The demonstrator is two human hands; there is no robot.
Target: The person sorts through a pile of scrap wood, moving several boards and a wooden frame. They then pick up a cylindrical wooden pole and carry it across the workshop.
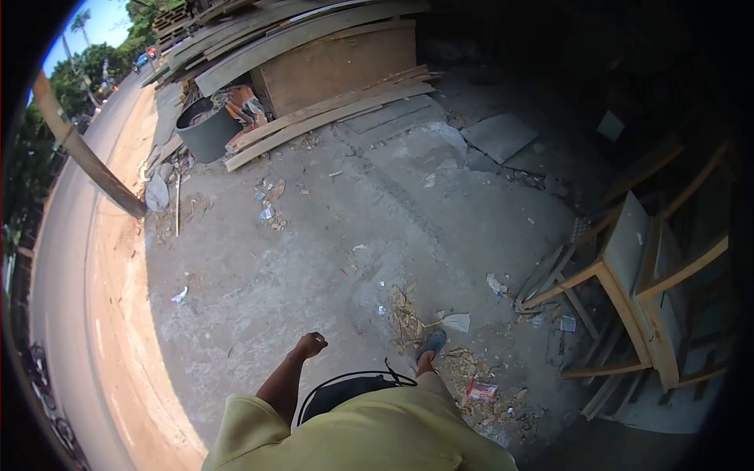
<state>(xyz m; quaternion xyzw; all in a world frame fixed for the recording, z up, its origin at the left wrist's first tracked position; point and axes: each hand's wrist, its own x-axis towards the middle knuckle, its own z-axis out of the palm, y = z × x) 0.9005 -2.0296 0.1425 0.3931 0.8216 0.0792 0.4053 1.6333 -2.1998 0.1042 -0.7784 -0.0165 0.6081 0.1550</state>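
Observation:
My left hand point(312, 344) hangs in front of me over the concrete floor point(259, 306), its fingers curled closed. Whether anything small is inside the fist is hidden. It touches nothing around it. My right hand is out of view. Below me a foot in a dark clog point(433, 342) stands beside scattered wood shavings point(404, 314). Black cords point(389, 372) show at the waist below a yellow shirt point(377, 432).
Wooden chair frames point(620, 314) stand at the right. Long planks point(330, 118) and a wooden panel point(338, 67) lie ahead, beside a dark tub point(206, 133). A wooden post point(90, 157) and a road point(67, 290) run along the left. A red wrapper point(481, 390) lies among litter.

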